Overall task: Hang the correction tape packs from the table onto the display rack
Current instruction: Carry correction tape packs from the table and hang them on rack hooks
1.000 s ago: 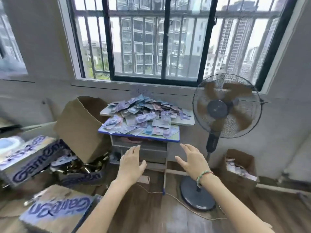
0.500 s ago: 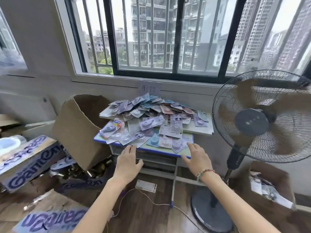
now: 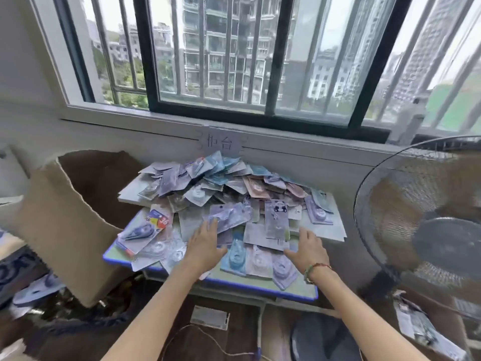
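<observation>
A loose heap of correction tape packs [image 3: 229, 196] in blue, pink, purple and white covers a small table with a blue edge [image 3: 260, 289] under the window. My left hand [image 3: 204, 247] lies flat over the near packs, fingers straight, fingertips at a purple pack [image 3: 229, 217]. My right hand [image 3: 305, 250] hovers flat over the packs on the right, beside a tall panda-print pack [image 3: 276, 221]. Neither hand holds anything. No display rack is in view.
A standing fan [image 3: 426, 225] is close on the right, its base [image 3: 320, 340] by my right arm. An open cardboard box [image 3: 65, 225] leans at the table's left. Boxes and loose packs litter the floor at left; a box with packs [image 3: 421, 332] sits lower right.
I have moved closer to the table. Both hands went forward from below the table's front edge to above the near packs.
</observation>
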Action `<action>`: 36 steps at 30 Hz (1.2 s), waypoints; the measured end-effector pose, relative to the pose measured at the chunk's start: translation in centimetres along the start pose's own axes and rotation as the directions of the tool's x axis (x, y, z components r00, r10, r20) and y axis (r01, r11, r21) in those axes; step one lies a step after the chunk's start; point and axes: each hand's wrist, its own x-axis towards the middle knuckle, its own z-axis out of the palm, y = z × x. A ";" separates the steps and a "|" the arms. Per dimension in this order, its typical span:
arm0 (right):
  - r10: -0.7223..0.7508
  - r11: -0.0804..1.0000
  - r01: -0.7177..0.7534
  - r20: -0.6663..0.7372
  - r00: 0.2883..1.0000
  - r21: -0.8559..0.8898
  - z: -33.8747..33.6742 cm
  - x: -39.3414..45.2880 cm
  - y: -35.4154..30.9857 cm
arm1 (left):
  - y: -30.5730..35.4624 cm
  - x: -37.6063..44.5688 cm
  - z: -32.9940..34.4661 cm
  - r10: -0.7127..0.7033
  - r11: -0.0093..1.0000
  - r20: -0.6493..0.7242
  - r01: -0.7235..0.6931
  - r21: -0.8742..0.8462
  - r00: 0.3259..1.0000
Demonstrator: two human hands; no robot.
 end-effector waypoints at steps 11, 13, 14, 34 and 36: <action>0.190 0.979 -0.195 0.077 0.979 0.060 4.1 11.4 -2.5 | -2.1 12.9 4.2 -0.070 0.997 0.249 0.061 0.043 0.966; 0.211 0.975 -0.216 0.088 0.974 0.051 5.1 13.6 -2.9 | -2.5 14.6 5.2 -0.080 0.995 0.270 0.062 0.076 0.959; 0.220 0.973 -0.226 0.105 0.970 0.045 5.6 14.5 -3.1 | -2.7 15.4 5.7 -0.088 0.994 0.284 0.066 0.087 0.955; 0.315 0.949 -0.311 0.090 0.945 -0.062 9.8 21.7 -3.9 | -4.0 21.1 8.9 -0.104 0.986 0.162 0.080 0.144 0.981; 0.305 0.952 -0.302 0.075 0.950 -0.040 9.7 21.6 -3.8 | -3.9 21.1 8.8 -0.110 0.987 0.128 0.094 0.127 0.986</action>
